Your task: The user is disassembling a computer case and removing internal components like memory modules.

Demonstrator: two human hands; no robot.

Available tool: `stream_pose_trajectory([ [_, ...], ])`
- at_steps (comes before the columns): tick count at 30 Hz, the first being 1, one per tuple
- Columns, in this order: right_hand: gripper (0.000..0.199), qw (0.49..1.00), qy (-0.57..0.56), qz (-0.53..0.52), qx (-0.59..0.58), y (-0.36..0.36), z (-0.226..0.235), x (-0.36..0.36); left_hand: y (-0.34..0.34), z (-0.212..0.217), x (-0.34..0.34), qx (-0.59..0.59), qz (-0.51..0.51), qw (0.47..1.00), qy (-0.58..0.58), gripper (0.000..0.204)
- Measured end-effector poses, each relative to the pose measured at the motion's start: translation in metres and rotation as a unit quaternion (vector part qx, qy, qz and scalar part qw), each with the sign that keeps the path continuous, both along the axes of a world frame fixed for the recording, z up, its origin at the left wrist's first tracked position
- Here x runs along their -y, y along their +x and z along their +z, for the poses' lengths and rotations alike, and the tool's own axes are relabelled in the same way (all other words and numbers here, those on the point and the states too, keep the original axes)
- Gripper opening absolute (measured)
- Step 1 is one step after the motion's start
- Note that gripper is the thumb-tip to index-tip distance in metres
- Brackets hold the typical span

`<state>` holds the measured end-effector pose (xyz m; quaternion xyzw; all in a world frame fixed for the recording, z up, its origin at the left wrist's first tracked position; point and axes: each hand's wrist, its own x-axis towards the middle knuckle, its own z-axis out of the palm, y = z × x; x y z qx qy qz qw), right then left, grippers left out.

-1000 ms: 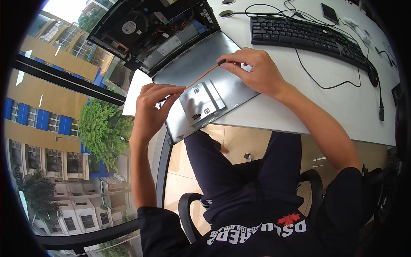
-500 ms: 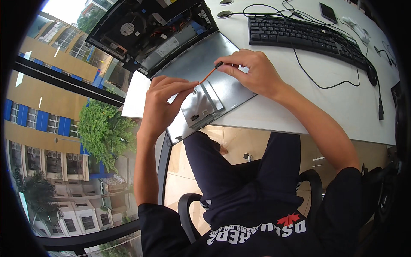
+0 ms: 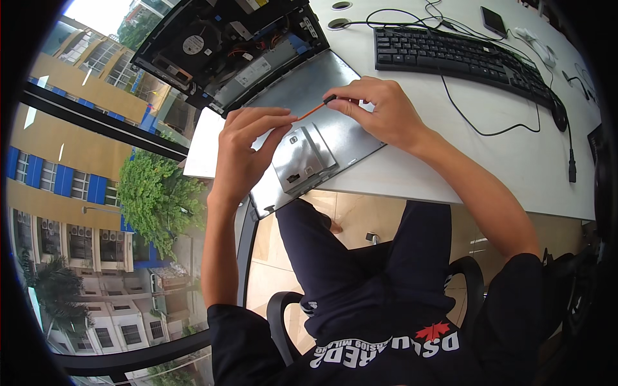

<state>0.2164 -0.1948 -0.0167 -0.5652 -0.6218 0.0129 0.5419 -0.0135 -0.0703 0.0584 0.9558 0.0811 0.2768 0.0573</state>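
Note:
A short orange cable (image 3: 311, 113) with a black plug is stretched between my two hands. My left hand (image 3: 248, 143) pinches its lower left end between thumb and fingertips. At the upper right, my right hand (image 3: 376, 106) grips the black plug (image 3: 329, 100), which the fingers partly cover. Both hands are above a bare metal side panel (image 3: 335, 71) that lies on the table, with a raised bracket (image 3: 302, 161) on its near part. Just beyond the panel stands an opened computer case (image 3: 219, 48), its fan, wires and metal drive parts showing.
A black keyboard (image 3: 450, 61) lies at the right of the white table (image 3: 412, 174), with a mouse (image 3: 559, 117), loose cables and a phone (image 3: 494, 21) around it. The panel's near corner overhangs the table's front edge. A window (image 3: 148, 193) is close on my left.
My left hand has shifted slightly up, and the orange cable now slants less steeply. The right hand keeps its grip on the plug, almost in place.

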Motion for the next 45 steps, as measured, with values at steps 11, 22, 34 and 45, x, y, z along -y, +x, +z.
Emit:
stream_pose_trajectory([
  [11, 0.022, 1.000, 0.014, -0.016, -0.004, 0.000, 0.000, -0.001, -0.004, -0.006, -0.005, 0.017, 0.066, 0.998, -0.011, 0.020],
  [22, 0.025, 0.998, 0.007, -0.055, 0.005, 0.003, -0.002, -0.002, -0.007, -0.008, -0.008, 0.010, 0.074, 0.996, -0.044, 0.021],
  [34, 0.026, 0.998, 0.001, -0.069, 0.013, 0.001, 0.000, 0.000, -0.010, -0.006, -0.009, 0.021, 0.066, 0.996, -0.048, 0.027],
  [45, 0.026, 0.997, 0.002, -0.071, 0.017, 0.002, -0.002, -0.002, -0.009, -0.006, -0.009, 0.020, 0.068, 0.997, -0.026, 0.023],
])
